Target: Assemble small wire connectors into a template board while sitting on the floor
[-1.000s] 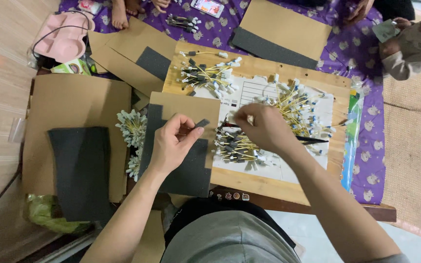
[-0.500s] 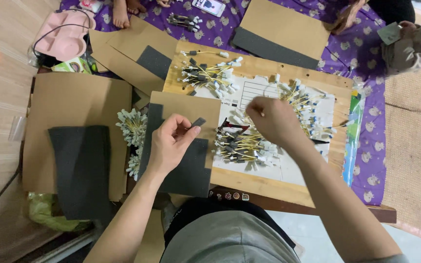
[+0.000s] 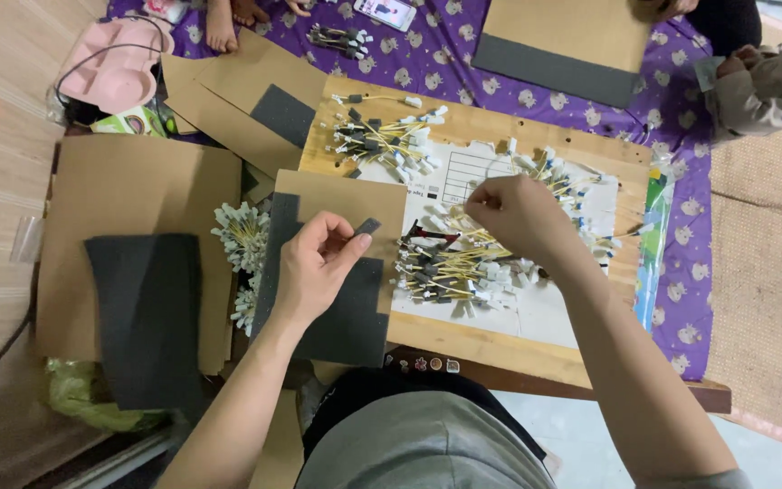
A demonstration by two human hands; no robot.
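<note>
Two hands of the person, left hand [image 3: 314, 267] and right hand [image 3: 516, 215], are shown. One small dark foam piece [image 3: 367, 226] is pinched in the left. Four heaps of wired parts [image 3: 452, 267] are counted, four dark foam sheets [image 3: 148, 312], one wooden board [image 3: 500, 340], one pink tray [image 3: 115, 68].
</note>
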